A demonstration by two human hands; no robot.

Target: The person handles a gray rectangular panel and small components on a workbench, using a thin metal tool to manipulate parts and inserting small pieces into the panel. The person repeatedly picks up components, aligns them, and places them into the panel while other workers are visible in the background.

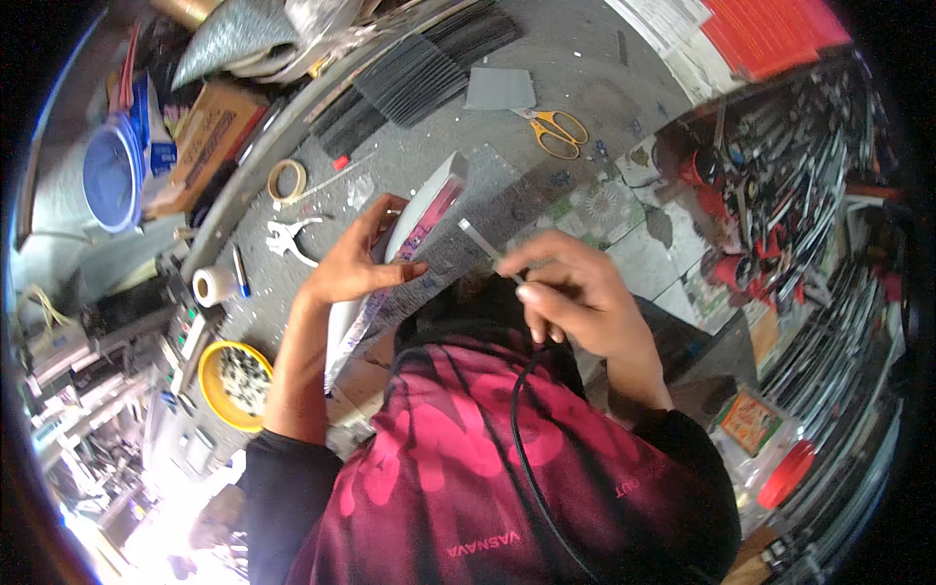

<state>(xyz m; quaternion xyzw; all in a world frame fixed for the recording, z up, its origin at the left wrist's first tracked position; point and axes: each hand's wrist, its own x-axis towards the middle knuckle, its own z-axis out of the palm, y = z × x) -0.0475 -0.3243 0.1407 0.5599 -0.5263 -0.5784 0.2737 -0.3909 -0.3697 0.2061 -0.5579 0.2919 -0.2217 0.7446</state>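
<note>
Near the middle of the grey workbench (585, 58), the left hand (356, 263) lies fingers spread, pressing down a long white panel with a pink patterned edge (421, 219). The right hand (575, 297) is closed, pinching 1 thin metal strip (483, 241). Best keep the panel pinned flat and guide the strip slowly along its edge.
</note>
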